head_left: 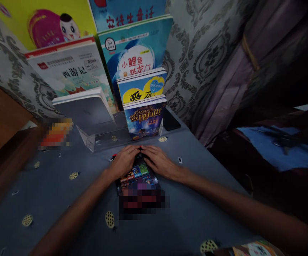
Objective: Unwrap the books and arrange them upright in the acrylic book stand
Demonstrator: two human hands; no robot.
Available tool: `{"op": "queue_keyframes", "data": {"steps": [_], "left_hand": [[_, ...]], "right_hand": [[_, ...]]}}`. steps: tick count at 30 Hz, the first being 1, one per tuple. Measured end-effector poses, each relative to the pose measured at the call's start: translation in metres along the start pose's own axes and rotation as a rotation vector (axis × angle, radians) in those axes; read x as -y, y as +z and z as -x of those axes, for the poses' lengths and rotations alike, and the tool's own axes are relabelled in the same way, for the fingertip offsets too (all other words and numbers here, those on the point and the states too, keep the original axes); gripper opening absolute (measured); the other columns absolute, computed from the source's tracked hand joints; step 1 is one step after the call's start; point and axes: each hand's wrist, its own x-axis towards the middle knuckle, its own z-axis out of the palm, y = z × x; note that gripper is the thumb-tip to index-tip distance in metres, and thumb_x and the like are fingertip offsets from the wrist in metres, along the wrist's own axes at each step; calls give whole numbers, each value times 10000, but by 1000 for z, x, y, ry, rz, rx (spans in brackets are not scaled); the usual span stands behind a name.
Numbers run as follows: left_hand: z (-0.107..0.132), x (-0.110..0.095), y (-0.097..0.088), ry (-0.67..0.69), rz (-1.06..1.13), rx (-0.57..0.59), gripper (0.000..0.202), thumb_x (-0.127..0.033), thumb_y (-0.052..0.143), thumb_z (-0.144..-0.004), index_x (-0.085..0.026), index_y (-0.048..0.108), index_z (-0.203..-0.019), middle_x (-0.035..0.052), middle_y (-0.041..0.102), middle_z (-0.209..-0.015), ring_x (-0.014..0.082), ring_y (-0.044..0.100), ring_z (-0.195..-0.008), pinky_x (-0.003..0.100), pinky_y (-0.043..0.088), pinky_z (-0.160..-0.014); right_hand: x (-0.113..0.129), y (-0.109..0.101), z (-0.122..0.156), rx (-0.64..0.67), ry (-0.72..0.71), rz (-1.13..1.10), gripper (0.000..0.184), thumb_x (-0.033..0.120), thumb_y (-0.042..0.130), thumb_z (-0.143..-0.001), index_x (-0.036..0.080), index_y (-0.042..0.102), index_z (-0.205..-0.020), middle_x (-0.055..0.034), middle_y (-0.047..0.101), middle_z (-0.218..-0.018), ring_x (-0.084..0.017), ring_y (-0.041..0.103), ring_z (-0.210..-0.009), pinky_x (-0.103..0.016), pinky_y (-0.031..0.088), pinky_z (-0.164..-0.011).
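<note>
A dark book (137, 175) with colourful picture panels lies at the middle of the table, its near end blurred into blocks. My left hand (124, 160) is closed around its far left corner, thumb toward the cover. Around the far right corner, my right hand (160, 163) grips in the same way. The fingertips of both hands nearly meet at the far edge, and the hands hide the upper corners. Just beyond stands a dark blue book (144, 119) at the front of a clear stand (108, 142).
Upright in the stand are a grey-covered book (86, 110), a white book (71, 73) and a teal book (143, 42). A black phone (171, 120) lies right of the stand. An orange, pixelated item (56, 133) is at left. The table (191, 209) ends at right, near a curtain (223, 92).
</note>
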Motion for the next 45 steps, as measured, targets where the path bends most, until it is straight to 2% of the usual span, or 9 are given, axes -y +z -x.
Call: {"op": "queue_keyframes", "data": {"steps": [10,16,21,27,31,39,45], "left_hand": [[-9,7,6,-55,92,20,309,-38,412,-922,-182,623,-1095,107,683,-1127,252,601,-1067,445,514,-969],[-9,7,6,-38,101,9,351,-12,420,-897,-180,626,-1126,106,688,-1178,252,600,-1103,457,499,-1005],[-5,7,4,-7,17,3,398,-16,430,-897,-187,632,-1194,94,693,-1239,249,591,-1194,473,492,-1033],[6,3,1,36,-94,100,430,-72,456,-929,-159,570,-1334,102,593,-1430,263,498,-1368,502,451,-1087],[9,-3,3,15,-86,122,479,-42,427,-917,-167,557,-1360,113,576,-1447,231,511,-1367,473,441,-1104],[6,-10,8,-11,-141,53,451,-21,425,-904,-149,610,-1295,130,627,-1383,244,586,-1285,480,467,-1078],[9,-8,6,-24,-114,89,494,-9,433,-879,-159,601,-1319,123,597,-1423,226,541,-1346,483,441,-1117]], "right_hand": [[1,-4,-4,20,26,-25,308,172,482,-936,158,600,-1221,-157,672,-1224,-300,593,-1160,-527,518,-983],[1,-4,-3,22,21,-24,337,169,489,-934,121,589,-1252,-174,661,-1257,-303,591,-1187,-524,506,-1014],[-8,-1,2,21,5,-56,371,207,504,-957,161,580,-1317,-151,636,-1350,-277,569,-1285,-528,485,-1072],[2,-10,17,68,4,-23,388,224,487,-980,192,589,-1353,-132,632,-1381,-272,535,-1347,-533,473,-1096],[9,-13,23,103,1,5,393,224,471,-993,177,589,-1364,-143,619,-1399,-279,524,-1358,-536,468,-1095],[8,-9,24,104,19,33,395,215,473,-995,201,583,-1374,-115,618,-1408,-266,511,-1371,-527,463,-1091],[11,-11,25,117,11,48,408,230,452,-1006,168,561,-1394,-142,595,-1428,-272,509,-1373,-531,453,-1100]]}}
